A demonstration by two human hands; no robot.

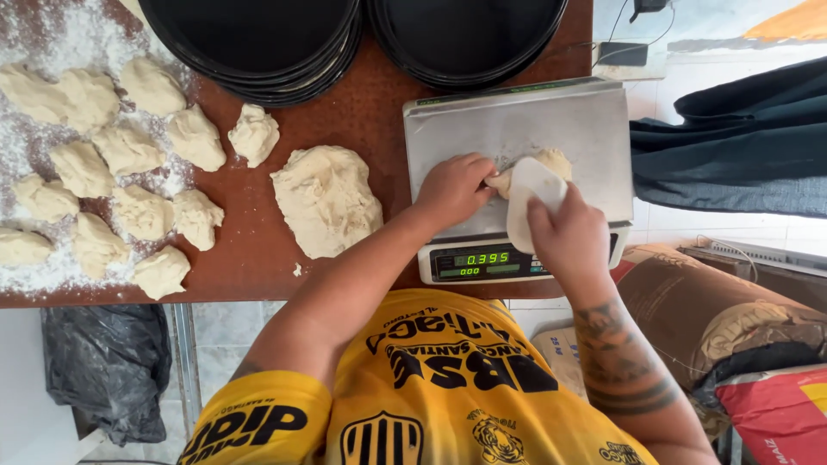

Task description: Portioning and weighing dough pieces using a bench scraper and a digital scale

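**A:** What are my hands doing right now?

**B:** I see both over the metal pan of a weighing scale (551, 129) that stands at the right end of the tabletop (362, 112), its front at the near edge. My left hand (452, 189) is curled, fingertips pinching the near left side of a small dough piece (551, 161) lying on the pan. My right hand (570, 237) is closed around a white plastic scraper (531, 198), whose rounded blade rests against that same dough piece from the near side.

**A:** And around the scale?

**B:** Its lit green display (482, 263) faces me on the front panel, just below my wrists. Just left of the scale, near the middle of the tabletop, a large dough mass (327, 200) lies on bare brown board. A smaller lump (254, 133) sits just beyond it, toward the far edge.

**A:** Farther out?

**B:** At the left end, many portioned dough pieces (129, 198) lie close together on scattered white flour (52, 52). Along the far edge stand two stacks of round black pans (258, 52). Off the right end, a dark cloth (732, 138) hangs over a white surface, and brown sacks (715, 319) lie lower down. Under the left end sits a black plastic bag (108, 370).
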